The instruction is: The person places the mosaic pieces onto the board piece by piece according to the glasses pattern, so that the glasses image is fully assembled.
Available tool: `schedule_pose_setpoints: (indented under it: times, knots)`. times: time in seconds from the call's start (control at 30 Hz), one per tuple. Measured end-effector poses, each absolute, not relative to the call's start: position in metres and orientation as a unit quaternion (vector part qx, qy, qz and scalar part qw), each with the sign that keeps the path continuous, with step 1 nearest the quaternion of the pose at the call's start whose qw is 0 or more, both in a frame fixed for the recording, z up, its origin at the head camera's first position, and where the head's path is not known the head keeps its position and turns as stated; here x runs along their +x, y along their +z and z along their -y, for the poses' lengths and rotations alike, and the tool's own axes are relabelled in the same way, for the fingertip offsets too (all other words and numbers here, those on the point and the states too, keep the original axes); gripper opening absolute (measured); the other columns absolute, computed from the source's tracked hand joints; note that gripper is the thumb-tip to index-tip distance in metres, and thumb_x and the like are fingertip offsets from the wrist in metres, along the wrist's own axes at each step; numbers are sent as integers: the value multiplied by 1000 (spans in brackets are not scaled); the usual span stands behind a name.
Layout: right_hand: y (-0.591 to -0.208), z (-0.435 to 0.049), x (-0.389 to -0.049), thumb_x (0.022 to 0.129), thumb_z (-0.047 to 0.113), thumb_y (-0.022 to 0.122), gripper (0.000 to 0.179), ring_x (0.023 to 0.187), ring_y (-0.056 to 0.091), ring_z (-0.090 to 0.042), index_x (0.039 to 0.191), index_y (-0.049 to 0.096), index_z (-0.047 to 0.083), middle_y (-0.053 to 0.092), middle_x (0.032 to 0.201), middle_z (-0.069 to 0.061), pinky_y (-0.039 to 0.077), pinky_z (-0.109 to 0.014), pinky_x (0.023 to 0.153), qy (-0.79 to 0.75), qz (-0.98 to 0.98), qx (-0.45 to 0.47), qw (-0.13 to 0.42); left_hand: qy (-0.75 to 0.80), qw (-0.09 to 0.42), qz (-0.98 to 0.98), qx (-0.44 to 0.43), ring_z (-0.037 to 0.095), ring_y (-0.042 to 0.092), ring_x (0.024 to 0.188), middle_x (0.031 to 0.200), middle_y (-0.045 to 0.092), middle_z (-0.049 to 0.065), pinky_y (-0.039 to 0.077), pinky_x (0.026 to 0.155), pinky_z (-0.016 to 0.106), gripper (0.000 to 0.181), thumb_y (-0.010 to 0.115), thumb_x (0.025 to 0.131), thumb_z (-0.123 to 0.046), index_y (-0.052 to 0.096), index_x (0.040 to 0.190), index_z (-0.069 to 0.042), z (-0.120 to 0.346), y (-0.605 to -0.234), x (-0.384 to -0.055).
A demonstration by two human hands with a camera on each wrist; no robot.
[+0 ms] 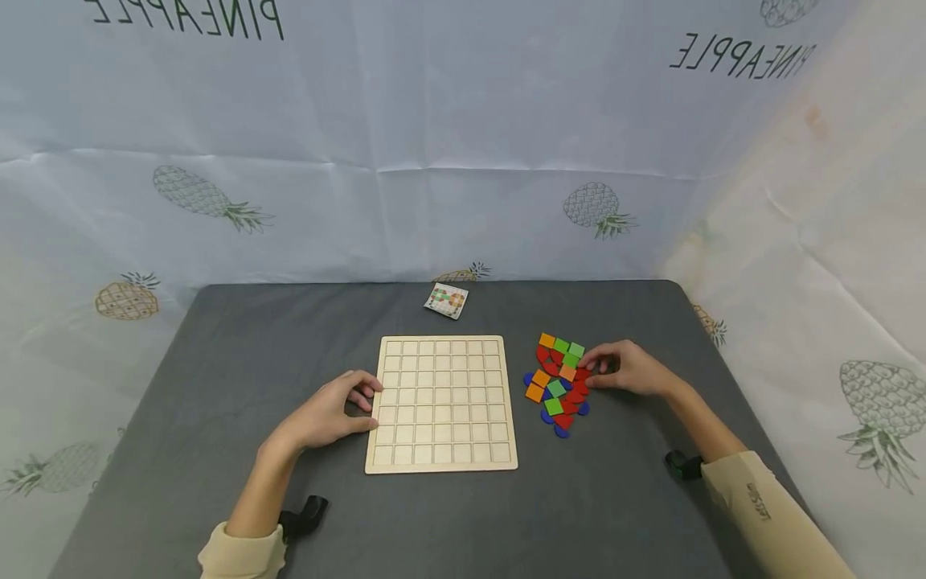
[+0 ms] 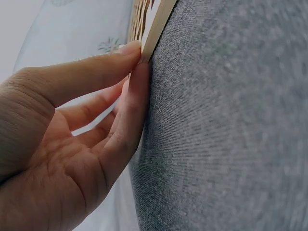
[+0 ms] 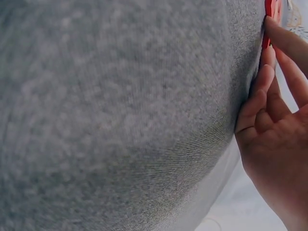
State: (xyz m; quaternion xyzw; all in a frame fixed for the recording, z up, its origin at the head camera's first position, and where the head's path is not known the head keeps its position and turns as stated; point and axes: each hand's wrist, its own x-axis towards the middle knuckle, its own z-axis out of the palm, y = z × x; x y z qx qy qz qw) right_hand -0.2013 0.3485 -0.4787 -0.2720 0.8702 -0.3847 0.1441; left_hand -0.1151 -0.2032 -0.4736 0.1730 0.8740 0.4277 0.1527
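A pale wooden board with a carved grid of squares lies flat on the grey table. Along its left edge rests my left hand, thumb and fingertips spread apart; in the left wrist view, fingertips meet the side of the board. To the board's right is a loose pile of flat pieces: orange squares, green squares, red pieces and blue rounded pieces. My right hand reaches into the pile's right side, fingertips at a red piece, thumb and fingers apart.
A small card with a coloured pattern lies at the back of the grey table, behind the board. A white curtain with pineapple prints hangs behind and at the sides. Black wrist straps sit below both hands.
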Motion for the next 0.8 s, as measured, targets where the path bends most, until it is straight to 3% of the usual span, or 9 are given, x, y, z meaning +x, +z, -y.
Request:
schedule_pose_setpoints:
  times: [0.8]
  knots:
    - [-478, -344, -202, 95, 13, 83, 17, 79, 55, -5, 111, 76, 9, 67, 94, 1, 48, -22, 67, -340, -895, -246, 154, 416, 160, -883, 148, 16, 64, 101, 119, 63, 11, 58, 86, 30, 47, 89, 90, -9, 63, 129, -3, 202, -474, -118]
